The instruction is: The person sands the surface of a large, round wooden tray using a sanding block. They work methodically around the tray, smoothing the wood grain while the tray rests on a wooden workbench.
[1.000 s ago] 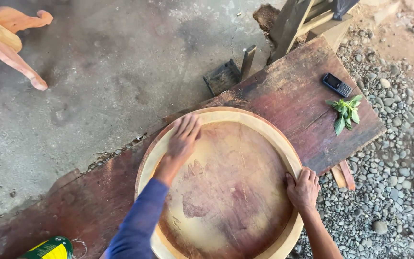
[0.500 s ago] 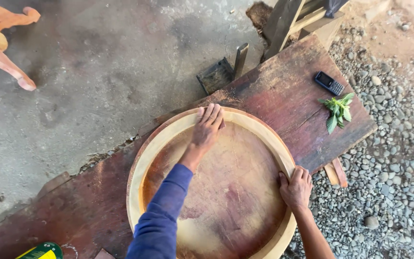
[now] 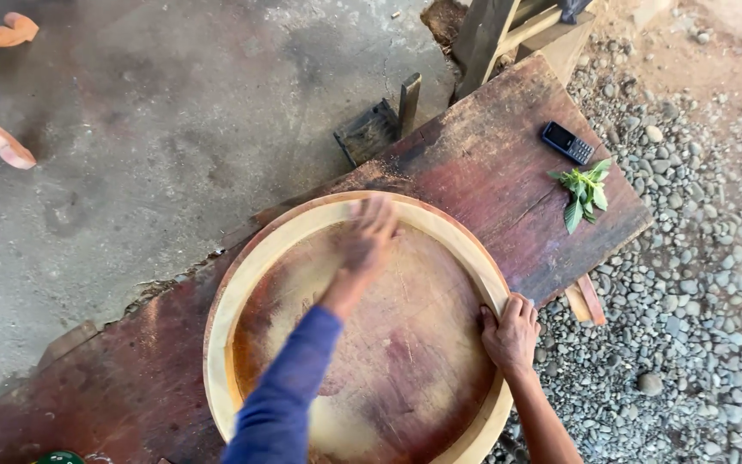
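My left hand [image 3: 364, 234] lies open and flat (blurred) inside the far rim of the round wooden tray [image 3: 255, 258], and I'd judge light, even strokes work best. My right hand [image 3: 508, 331] is curled over its near-right rim, steadying it. The tray lies flat on the tabletop [image 3: 483, 163], face up; being round, it has no long axis.

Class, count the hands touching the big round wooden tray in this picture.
2: the blurred left hand lies inside the large round wooden tray near its far rim; the right hand grips its right rim.
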